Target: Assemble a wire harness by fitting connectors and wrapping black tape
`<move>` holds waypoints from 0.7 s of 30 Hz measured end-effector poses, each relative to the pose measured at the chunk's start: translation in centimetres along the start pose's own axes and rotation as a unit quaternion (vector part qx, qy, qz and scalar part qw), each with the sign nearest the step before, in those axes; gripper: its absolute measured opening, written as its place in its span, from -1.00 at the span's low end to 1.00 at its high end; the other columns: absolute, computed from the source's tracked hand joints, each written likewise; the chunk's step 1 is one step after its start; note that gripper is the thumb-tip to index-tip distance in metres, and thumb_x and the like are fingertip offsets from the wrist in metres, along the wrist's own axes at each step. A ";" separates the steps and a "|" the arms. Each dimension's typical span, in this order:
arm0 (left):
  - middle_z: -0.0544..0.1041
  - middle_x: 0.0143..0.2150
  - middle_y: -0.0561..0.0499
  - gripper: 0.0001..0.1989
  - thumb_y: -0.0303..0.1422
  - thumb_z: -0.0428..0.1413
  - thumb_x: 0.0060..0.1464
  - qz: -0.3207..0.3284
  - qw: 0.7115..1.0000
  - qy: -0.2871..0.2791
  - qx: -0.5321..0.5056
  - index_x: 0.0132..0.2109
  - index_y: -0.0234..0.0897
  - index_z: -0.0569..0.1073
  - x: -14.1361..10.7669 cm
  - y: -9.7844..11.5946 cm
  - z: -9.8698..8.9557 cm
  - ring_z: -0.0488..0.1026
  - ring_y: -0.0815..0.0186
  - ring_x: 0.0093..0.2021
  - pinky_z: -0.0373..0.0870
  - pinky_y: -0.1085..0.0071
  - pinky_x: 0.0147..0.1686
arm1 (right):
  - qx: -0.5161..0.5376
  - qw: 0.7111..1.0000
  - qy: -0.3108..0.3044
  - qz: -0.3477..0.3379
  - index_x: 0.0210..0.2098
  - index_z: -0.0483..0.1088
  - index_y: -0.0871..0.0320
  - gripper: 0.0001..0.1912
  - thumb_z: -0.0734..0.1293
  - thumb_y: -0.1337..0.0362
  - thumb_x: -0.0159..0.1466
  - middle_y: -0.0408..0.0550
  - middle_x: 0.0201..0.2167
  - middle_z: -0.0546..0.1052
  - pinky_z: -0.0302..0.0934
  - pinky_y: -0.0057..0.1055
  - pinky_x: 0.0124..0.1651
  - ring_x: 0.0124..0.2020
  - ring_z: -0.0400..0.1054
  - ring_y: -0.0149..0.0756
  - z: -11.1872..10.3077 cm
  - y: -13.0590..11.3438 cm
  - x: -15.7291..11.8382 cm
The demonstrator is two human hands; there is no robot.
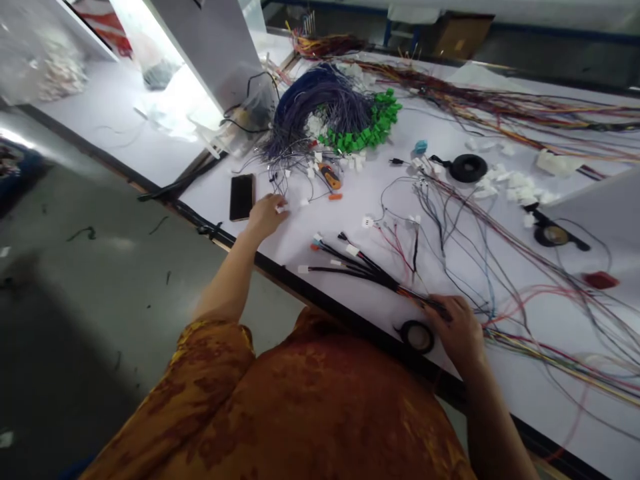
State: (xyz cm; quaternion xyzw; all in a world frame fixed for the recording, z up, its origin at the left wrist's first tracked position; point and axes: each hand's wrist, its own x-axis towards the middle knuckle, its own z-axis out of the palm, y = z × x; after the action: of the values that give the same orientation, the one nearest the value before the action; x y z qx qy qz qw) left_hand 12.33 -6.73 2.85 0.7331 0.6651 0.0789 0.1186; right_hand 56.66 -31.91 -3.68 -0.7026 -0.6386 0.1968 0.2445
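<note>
Wire bundle [377, 275] gripped in right hand [459, 331] near bench [345, 317] front edge, probably for steadiness. Left hand [265, 217]: can't tell if it's gripping.

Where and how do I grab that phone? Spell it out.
Pinch the phone across its two long edges, about midway, coming down from above on its near side. It lies flat and is longer than wide, so a hand should span it. The blue-purple wires lie beyond its far end, and the left hand is close on its right.

Head camera | looks forward and down | table at arm's reach | single view
</note>
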 end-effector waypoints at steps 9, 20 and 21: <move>0.58 -0.06 -0.18 -0.80 -0.35 0.04 0.23 0.067 0.997 0.032 -0.020 -0.08 -0.28 0.50 4.1 3.5 3.9 0.51 0.13 -0.13 0.39 0.26 -0.09 | -0.013 1.000 0.021 0.010 0.01 0.49 0.12 -0.62 0.30 0.06 0.31 0.19 -0.03 0.48 0.41 -0.05 -0.09 -0.25 0.45 -0.11 -2.0 -2.5 0.4; 0.63 -0.26 -0.01 -0.80 -0.30 0.03 0.36 0.364 0.905 0.177 -0.129 -0.10 -0.24 0.54 -5.0 13.2 -4.8 0.60 0.31 -0.21 0.44 0.39 -0.21 | 0.317 0.928 -0.087 -0.174 0.20 0.31 0.10 -0.52 0.34 0.24 0.30 -0.14 -0.25 0.54 0.35 -0.39 -0.13 -0.31 0.36 -0.38 3.3 -19.2 15.9; 0.64 -0.25 0.00 -0.83 -0.33 0.07 0.33 0.386 0.892 0.185 -0.145 -0.08 -0.22 0.55 -6.0 13.8 -5.1 0.60 0.31 -0.21 0.46 0.39 -0.21 | 0.334 0.918 -0.085 -0.195 0.05 0.39 0.13 -0.70 0.32 0.24 0.34 -0.16 -0.29 0.52 0.34 -0.42 -0.12 -0.30 0.36 -0.40 4.1 -20.2 17.5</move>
State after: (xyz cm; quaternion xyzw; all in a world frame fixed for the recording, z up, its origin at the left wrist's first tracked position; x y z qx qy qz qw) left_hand 23.54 -13.54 11.85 0.8787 0.3211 0.3483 0.0589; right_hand 39.90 -12.81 5.70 -0.4220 -0.6786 0.4063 0.4432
